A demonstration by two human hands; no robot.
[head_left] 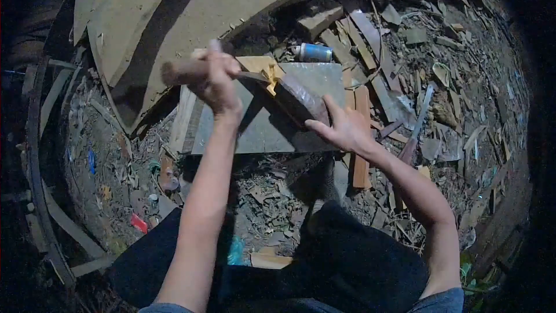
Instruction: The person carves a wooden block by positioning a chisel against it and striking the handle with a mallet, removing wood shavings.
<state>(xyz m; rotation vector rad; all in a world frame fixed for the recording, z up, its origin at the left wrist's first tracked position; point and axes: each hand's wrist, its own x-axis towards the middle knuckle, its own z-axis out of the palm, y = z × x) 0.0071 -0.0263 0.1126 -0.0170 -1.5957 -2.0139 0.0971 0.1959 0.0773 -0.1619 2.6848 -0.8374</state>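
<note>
The work looks to be in mid-course rather than near its end. At the centre of the frame the left hand (215, 78) is closed tight round a wooden-handled tool (180, 72), raised and blurred, with its working end pointing towards a dark block of wood (302, 102). The block lies slantwise on a grey slab (260, 130). The right hand (343, 127) is open with its fingers spread. It seems to rest against the near end of the block to steady it, though how firmly it touches cannot be told. A pale yellow sliver (269, 73) stands up at the block's upper end where the tool meets it, which suggests a cut partly made. The block's outline is rounded but coarse, so by my reading most of the shaping is left to do. The slab lies flat on the floor (116, 162), on a few pale planks. All around it are wood scraps (405, 81), thickest at the right of the frame. A spray can (313, 53) lies just above the slab, and curved boards (150, 17) fill the upper left. The edges of the frame are dark, so the room beyond cannot be made out.
</note>
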